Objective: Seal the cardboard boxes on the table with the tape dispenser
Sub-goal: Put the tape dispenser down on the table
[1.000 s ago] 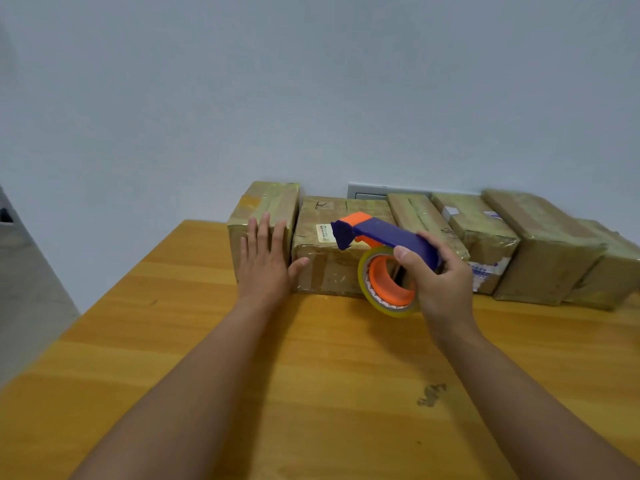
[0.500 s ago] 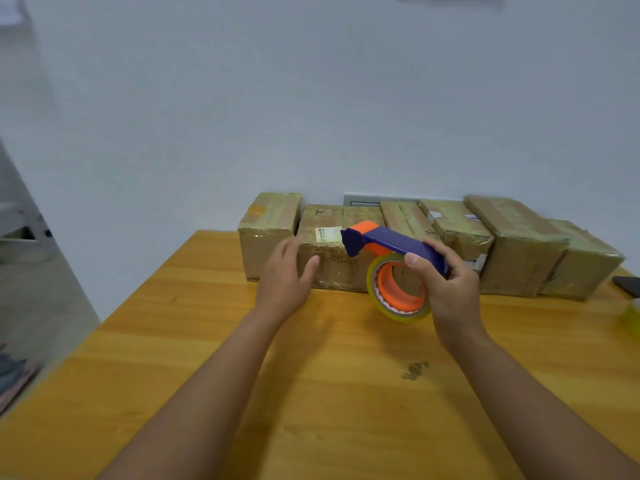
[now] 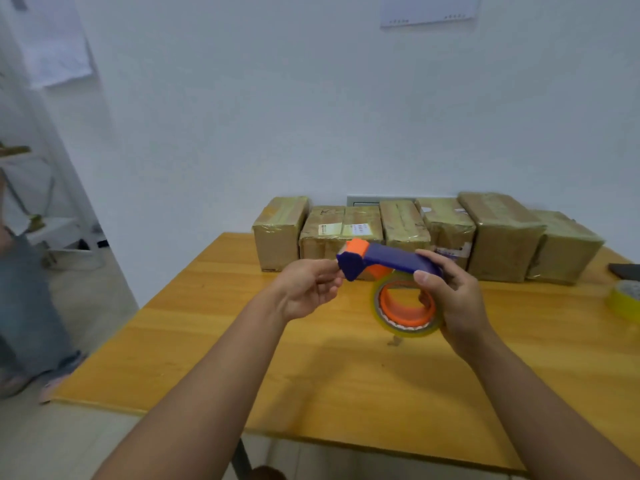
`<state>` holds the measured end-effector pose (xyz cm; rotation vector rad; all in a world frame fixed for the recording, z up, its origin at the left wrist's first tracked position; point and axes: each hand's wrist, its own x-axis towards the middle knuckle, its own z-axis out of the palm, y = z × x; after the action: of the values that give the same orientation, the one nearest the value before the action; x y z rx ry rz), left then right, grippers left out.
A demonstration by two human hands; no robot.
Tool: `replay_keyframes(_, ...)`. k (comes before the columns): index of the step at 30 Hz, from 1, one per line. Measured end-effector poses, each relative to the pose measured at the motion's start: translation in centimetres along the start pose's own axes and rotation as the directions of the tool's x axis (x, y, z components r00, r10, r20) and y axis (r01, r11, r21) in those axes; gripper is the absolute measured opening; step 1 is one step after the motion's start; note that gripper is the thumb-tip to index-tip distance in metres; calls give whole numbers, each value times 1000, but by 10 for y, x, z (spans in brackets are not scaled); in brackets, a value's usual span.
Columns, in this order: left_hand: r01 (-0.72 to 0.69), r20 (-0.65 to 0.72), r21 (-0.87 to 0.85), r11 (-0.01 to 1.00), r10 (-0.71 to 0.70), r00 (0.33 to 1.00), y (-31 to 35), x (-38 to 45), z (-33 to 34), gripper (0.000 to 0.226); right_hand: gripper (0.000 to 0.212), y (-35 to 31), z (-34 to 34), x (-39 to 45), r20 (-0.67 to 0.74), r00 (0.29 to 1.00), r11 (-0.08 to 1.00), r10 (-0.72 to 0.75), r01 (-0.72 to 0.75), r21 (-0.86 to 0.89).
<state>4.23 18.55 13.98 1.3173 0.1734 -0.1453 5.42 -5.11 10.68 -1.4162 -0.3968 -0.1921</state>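
Several taped cardboard boxes stand in a row along the wall at the back of the wooden table (image 3: 214,341), from the leftmost box (image 3: 278,232) to the rightmost box (image 3: 564,245). In front of them, above the table, I hold the blue and orange tape dispenser (image 3: 388,259) with its roll of clear tape (image 3: 407,308). My right hand (image 3: 453,303) grips the handle and roll. My left hand (image 3: 308,287) pinches the dispenser's front end with fingertips. Neither hand touches a box.
A second yellow tape roll (image 3: 625,301) lies at the table's right edge, with a dark flat object (image 3: 625,271) behind it. A person's leg in jeans (image 3: 24,306) stands on the floor at the left. A white socket strip (image 3: 363,199) sits behind the boxes.
My left hand has left the boxes and come to the dispenser's front end. The view has pulled back and up from the table.
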Motion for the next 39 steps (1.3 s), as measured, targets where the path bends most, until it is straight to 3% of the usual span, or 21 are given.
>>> replay_keyframes(2, -47, -31, 171, 984, 53, 998, 0, -4, 4, 15, 62, -3, -9, -6, 51, 999, 998, -8, 11, -65)
replay_keyframes(5, -127, -80, 461, 878, 184, 980, -2, -8, 6, 17, 65, -4, -23, -16, 133, 991, 983, 2, 22, -180)
replay_keyframes(8, -184, -198, 570, 801, 352, 915, 1, -4, -16, 27, 72, -2, -55, -24, 86, 996, 966, 33, -10, -257)
replay_keyframes(10, -174, -223, 715, 677, 457, 861, 3, -2, -30, 29, 70, 0, -75, -27, 72, 995, 938, 73, -44, -343)
replay_keyframes(13, -159, -115, 906, 393, 589, 800, 3, 2, -10, 26, 68, 8, -76, -28, 100, 991, 849, 86, -20, -527)
replay_keyframes(17, -203, 24, 967, 155, 735, 677, 6, 2, 38, 18, 72, 20, -55, -30, 134, 991, 731, -29, 112, -673)
replay_keyframes(22, -143, 189, 981, -128, 769, 610, -3, -2, 60, 20, 66, 21, -38, -33, 117, 993, 760, -14, 87, -644)
replay_keyframes(24, -157, 285, 958, -238, 795, 536, -12, -4, 63, 16, 59, 26, -31, -33, 79, 996, 793, 37, 19, -609)
replay_keyframes(26, -167, 398, 916, -364, 777, 488, -25, -6, 68, 14, 66, 31, -22, -32, 4, 992, 845, 125, -105, -525)
replay_keyframes(29, -158, 483, 865, -475, 707, 517, -51, -3, 78, 8, 63, 40, -7, -27, -91, 965, 873, 245, -261, -412)
replay_keyframes(34, -169, 426, 877, -449, 567, 705, -79, -6, 87, 46, 40, 45, 5, -27, -171, 900, 875, 400, -431, -220)
replay_keyframes(37, -159, 420, 875, -458, 554, 718, -83, -7, 86, 48, 37, 46, 6, -26, -187, 886, 871, 424, -456, -182)
replay_keyframes(39, -166, 415, 879, -446, 548, 726, -84, -8, 84, 51, 29, 46, 6, -26, -162, 868, 876, 470, -480, -33)
